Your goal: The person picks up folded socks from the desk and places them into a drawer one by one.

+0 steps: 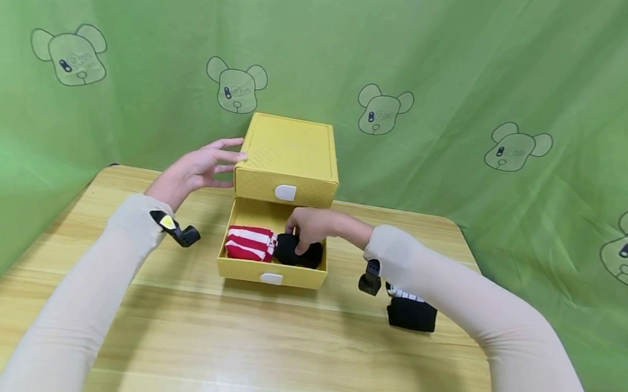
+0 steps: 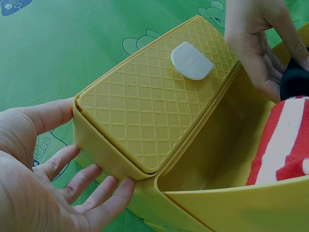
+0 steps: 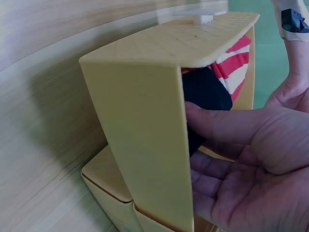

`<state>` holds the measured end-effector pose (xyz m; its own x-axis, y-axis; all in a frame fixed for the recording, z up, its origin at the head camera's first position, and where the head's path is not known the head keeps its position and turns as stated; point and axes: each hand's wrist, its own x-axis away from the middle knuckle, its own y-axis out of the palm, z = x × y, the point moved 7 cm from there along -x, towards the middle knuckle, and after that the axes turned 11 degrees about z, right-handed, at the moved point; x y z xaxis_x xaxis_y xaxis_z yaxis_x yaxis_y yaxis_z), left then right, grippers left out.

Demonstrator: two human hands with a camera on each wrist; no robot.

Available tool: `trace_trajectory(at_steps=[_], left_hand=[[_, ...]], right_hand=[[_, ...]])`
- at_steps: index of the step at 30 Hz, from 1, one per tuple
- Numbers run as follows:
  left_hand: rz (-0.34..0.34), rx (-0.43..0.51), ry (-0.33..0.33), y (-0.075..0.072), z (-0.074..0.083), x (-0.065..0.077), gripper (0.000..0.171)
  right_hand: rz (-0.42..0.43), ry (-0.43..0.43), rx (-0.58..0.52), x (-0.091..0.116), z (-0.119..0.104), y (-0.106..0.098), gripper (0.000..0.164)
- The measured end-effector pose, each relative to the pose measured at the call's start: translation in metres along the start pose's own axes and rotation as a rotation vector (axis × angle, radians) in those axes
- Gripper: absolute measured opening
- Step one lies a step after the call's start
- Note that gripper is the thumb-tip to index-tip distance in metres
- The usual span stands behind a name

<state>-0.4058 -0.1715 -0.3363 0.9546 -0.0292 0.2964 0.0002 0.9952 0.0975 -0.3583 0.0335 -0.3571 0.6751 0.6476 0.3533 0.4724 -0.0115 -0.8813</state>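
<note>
A yellow two-drawer box point(image 1: 290, 147) stands on the table, its lower drawer point(image 1: 272, 272) pulled out. My left hand point(image 1: 204, 164) rests spread fingertips against the box's left side, near the upper drawer. Inside the lower drawer lie a red-and-white striped folded cloth point(image 1: 248, 243), to the left, and a black folded cloth point(image 1: 311, 257), to the right. My right hand point(image 1: 312, 226) reaches down into the drawer and holds the black cloth between thumb and fingers. In the right wrist view, the drawer wall hides part of the black cloth point(image 3: 207, 89) and some fingertips.
On the table point(image 1: 256, 346), right of the box and below my right forearm, lies another folded cloth point(image 1: 411, 313), black with a white patterned part. A green curtain point(image 1: 445, 45) with bear-head drawings hangs close behind the box.
</note>
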Motion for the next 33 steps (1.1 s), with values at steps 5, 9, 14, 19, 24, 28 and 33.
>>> trace_trajectory(at_steps=[5,9,14,19,24,28,33], left_hand=[[0.006,-0.005,-0.004,0.0,-0.001,0.0,0.073],[0.006,-0.01,-0.006,0.0,-0.002,0.0,0.074],[-0.008,-0.005,0.0,0.0,-0.002,0.002,0.075],[-0.024,-0.012,0.018,-0.002,0.0,0.005,0.075],[-0.029,-0.016,0.027,-0.002,0.001,0.007,0.073],[-0.032,-0.019,0.029,-0.001,0.001,0.006,0.074],[-0.037,-0.037,0.047,-0.001,0.0,0.007,0.072]], right_hand=[[0.019,-0.009,0.054,0.002,-0.002,-0.002,0.026],[0.147,-0.057,0.142,0.012,-0.014,-0.013,0.03],[0.319,-0.185,-0.023,0.038,-0.043,-0.027,0.023],[0.221,-0.302,-0.404,0.061,-0.066,-0.014,0.02],[0.071,-0.242,-0.622,0.073,-0.068,0.024,0.023],[0.01,-0.177,-0.67,0.076,-0.062,0.06,0.023],[-0.058,-0.085,-0.793,0.072,-0.046,0.099,0.031]])
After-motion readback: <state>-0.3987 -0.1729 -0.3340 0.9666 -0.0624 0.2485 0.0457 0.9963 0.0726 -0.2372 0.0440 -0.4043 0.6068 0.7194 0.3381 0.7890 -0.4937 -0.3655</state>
